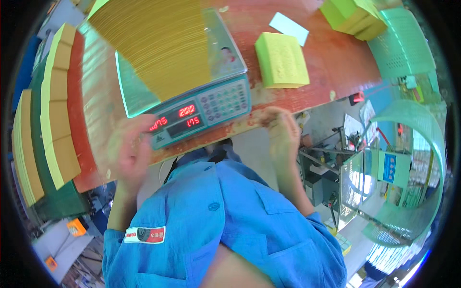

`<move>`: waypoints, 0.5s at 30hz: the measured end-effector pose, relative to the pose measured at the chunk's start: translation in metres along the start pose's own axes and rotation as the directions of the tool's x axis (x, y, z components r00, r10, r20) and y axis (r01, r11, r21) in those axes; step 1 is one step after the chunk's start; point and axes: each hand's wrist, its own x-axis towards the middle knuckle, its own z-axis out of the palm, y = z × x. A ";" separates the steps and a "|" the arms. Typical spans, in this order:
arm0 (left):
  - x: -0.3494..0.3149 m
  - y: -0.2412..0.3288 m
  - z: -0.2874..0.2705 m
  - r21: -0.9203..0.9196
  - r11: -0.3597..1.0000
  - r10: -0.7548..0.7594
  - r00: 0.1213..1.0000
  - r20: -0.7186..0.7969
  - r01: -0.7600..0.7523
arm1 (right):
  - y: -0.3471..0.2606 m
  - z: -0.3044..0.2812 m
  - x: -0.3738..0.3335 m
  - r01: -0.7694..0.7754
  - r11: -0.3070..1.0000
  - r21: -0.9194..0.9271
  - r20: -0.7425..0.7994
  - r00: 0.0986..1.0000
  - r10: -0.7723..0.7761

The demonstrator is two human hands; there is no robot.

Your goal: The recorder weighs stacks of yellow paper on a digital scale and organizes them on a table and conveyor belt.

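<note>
A digital weighing scale [205, 109] with red lit digits stands on the worn red table. On its clear-topped pan rests a large block of thin, tightly stacked ochre sheets [158, 48]; their material is unclear. My left hand [133, 149], smeared by motion, is beside the scale's front left corner, so its fingers cannot be read. To the right of the scale, at the table's front edge, my right hand [282, 130] has its fingers curled together. Whatever it may hold is hidden. A yellow-green block [282, 60] sits beyond that hand, apart from it.
A pale blue card [289, 29] lies behind the yellow-green block. More yellow blocks [353, 19] and a green perforated sheet [402, 43] are at the far right. Long rows of tan blocks [61, 105] line the left. A curved, translucent green guard [432, 158] stands right of the table.
</note>
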 end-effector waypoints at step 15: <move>0.124 0.050 0.286 0.189 0.908 0.243 0.839 0.487 -0.373 | -0.022 -0.132 -0.010 -0.204 0.973 0.110 -0.099 0.972 0.215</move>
